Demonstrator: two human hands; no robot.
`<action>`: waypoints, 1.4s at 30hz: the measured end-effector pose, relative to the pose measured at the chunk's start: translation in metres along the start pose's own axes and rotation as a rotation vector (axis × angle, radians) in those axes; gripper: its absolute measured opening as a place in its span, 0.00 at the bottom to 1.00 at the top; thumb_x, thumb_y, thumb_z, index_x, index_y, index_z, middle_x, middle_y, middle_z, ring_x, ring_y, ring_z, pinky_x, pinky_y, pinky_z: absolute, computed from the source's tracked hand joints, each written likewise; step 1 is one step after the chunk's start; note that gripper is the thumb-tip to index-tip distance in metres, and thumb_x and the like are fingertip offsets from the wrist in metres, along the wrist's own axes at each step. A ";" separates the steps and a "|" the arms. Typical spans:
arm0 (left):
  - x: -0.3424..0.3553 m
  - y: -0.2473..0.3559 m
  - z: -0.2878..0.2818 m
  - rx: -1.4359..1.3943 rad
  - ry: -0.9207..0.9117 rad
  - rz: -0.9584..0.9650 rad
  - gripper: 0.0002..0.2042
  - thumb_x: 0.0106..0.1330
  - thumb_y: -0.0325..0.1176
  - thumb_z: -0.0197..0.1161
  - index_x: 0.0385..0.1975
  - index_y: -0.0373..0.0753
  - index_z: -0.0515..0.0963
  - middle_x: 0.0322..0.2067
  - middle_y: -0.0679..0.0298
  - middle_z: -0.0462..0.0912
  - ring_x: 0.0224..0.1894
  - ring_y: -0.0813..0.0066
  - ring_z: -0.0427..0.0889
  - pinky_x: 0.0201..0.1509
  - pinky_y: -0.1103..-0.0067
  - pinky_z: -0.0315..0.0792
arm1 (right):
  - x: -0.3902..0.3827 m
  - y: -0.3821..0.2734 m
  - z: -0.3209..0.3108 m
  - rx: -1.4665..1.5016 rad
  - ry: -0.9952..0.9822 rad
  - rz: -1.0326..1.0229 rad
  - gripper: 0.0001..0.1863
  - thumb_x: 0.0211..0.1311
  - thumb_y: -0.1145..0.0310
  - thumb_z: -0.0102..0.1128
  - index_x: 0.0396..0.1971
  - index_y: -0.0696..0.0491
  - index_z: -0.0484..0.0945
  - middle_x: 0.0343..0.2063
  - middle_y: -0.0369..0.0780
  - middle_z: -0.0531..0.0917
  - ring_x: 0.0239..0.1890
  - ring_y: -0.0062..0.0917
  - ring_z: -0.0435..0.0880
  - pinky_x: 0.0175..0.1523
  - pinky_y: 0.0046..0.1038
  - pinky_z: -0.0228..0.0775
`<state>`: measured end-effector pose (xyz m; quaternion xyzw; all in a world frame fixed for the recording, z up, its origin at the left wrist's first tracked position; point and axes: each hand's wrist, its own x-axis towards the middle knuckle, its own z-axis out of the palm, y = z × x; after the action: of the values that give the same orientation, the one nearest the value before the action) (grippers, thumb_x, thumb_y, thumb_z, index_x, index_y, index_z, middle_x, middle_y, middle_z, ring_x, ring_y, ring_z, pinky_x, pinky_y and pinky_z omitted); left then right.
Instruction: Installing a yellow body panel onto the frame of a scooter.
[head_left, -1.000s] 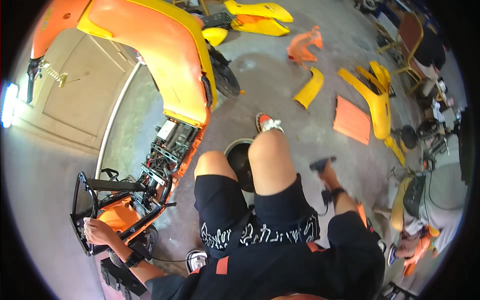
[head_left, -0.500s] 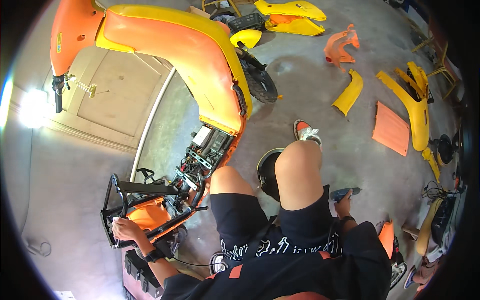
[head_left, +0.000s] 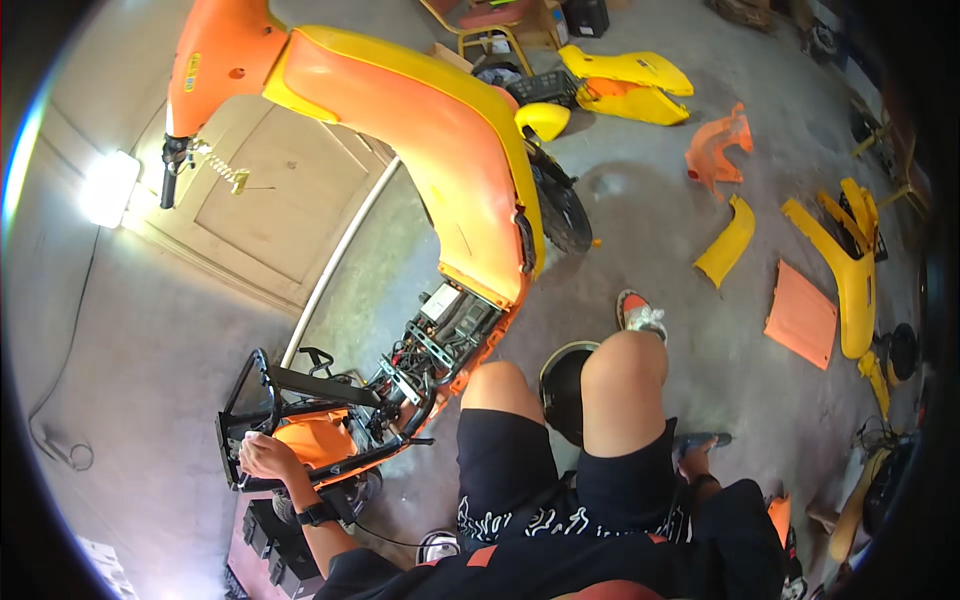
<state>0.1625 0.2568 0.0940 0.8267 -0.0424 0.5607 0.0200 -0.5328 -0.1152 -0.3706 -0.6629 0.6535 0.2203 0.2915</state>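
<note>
A motor scooter with orange and yellow body panels stands on my left, its rear black tube frame and wiring bare. My left hand is closed at the rear end of this frame, beside an orange panel. Something small and whitish shows at its fingertips, too small to name. Low by my right thigh, my right hand grips a dark cordless drill, partly hidden behind my leg and held above the floor.
Loose yellow panels, an orange-pink flat panel and a curved yellow piece lie on the floor to the right. A round black object lies between my knees. Black cases sit below the scooter's rear. A chair stands far off.
The view has shifted, so the scooter and floor parts appear farther right and lower. My left hand stays at the rear frame, and my right hand keeps the drill by my thigh.
</note>
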 end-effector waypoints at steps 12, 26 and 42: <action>0.006 -0.006 -0.010 -0.037 -0.035 0.093 0.17 0.68 0.34 0.48 0.16 0.36 0.71 0.21 0.56 0.76 0.29 0.54 0.75 0.39 0.63 0.64 | 0.092 -0.005 -0.135 -0.252 0.082 -0.143 0.15 0.53 0.62 0.62 0.38 0.53 0.84 0.41 0.46 0.85 0.46 0.42 0.83 0.53 0.39 0.75; -0.008 -0.113 0.045 0.701 -0.094 0.434 0.04 0.66 0.32 0.53 0.35 0.41 0.75 0.28 0.65 0.79 0.30 0.65 0.81 0.32 0.70 0.73 | 0.179 -0.115 -0.282 0.128 0.356 -0.063 0.32 0.56 0.64 0.63 0.62 0.54 0.66 0.54 0.54 0.75 0.56 0.46 0.76 0.59 0.42 0.69; 0.006 -0.106 0.033 0.430 -0.279 0.192 0.10 0.64 0.33 0.61 0.42 0.39 0.75 0.35 0.56 0.83 0.36 0.55 0.83 0.39 0.62 0.75 | 0.276 -0.151 -0.245 0.013 0.538 0.074 0.15 0.63 0.68 0.49 0.49 0.49 0.76 0.53 0.41 0.75 0.57 0.40 0.73 0.58 0.40 0.71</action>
<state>0.2053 0.3591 0.0885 0.8733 -0.0031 0.4370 -0.2151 -0.3913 -0.4876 -0.3621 -0.6714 0.7326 0.0426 0.1033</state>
